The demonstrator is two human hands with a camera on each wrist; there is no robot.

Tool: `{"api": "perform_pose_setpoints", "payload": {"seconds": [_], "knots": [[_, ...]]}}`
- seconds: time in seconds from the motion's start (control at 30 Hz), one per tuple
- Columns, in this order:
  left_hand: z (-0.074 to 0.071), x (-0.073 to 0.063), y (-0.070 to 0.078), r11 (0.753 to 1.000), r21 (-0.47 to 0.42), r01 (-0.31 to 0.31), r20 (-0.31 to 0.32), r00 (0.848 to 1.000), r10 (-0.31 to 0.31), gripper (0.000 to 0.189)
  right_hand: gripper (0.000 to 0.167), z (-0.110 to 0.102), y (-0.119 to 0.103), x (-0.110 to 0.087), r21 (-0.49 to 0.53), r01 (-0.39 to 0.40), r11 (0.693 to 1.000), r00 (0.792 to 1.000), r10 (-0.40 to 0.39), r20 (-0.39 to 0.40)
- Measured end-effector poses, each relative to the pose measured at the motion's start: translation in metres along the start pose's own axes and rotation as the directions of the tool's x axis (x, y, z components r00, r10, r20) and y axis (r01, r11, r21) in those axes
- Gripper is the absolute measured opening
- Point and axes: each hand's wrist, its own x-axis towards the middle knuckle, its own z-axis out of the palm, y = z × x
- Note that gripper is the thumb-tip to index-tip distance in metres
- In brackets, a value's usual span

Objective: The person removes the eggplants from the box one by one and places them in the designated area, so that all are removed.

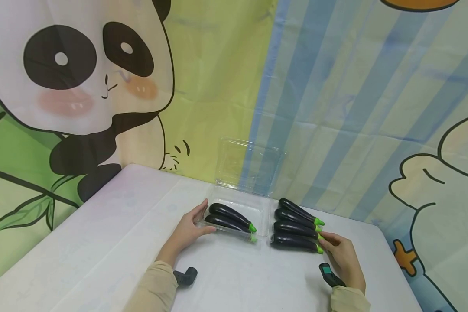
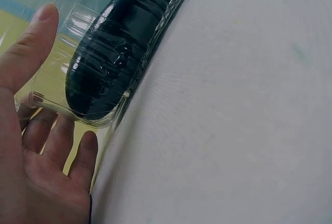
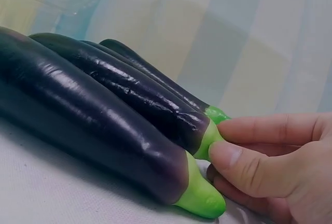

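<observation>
Pinching the green cap [image 3: 208,140] of the second-nearest eggplant [image 1: 295,228] between the thumb and index finger of the right hand [image 1: 344,258], with hardly any space left around it. Holding that eggplant by its tip alone, with its long axis stretching leftward from the pinch and its blunt end farthest out. Not being able to tell whether any weight is coming off the tabletop [image 1: 238,281]. Lying just nearer the body than the pinch, with the nearest eggplant [image 1: 295,241] beside it, cap also to the right. Continuing on the far side of the pinch with the third eggplant [image 1: 295,218] and the farthest eggplant [image 1: 298,209], slanting rather more. Probably mattering most here: having the blunt end, not the cap, facing the clear plastic clamshell [image 1: 259,210], just beyond it to the left. Gripping the far left end of that clamshell with the left hand [image 1: 187,227], with thumb and fingers spread around its corner. Showing inside, right of the left hand's grip, two eggplants [image 1: 231,213] with caps pointing rightward. Standing raised behind, beyond both grips, with a transparent lid [image 1: 247,167]. Being nearer the row with the right hand, nearer the clamshell with the left.
</observation>
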Motion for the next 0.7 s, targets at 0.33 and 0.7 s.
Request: {"api": "perform_pose_setpoints", "payload": {"seconds": [0.33, 0.7], "knots": [[0.0, 0.0, -0.001, 1.0, -0.007, 0.005, 0.003, 1.0, -0.005, 0.1, 0.04, 0.001, -0.004, 0.001, -0.044, 0.005, 0.999, 1.0, -0.006, -0.024], [0.0, 0.001, -0.003, 1.0, 0.001, -0.013, 0.002, 1.0, 0.013, 0.099, 0.036, -0.001, -0.013, -0.003, -0.133, 0.082, 0.988, 0.997, -0.083, -0.002]]}}
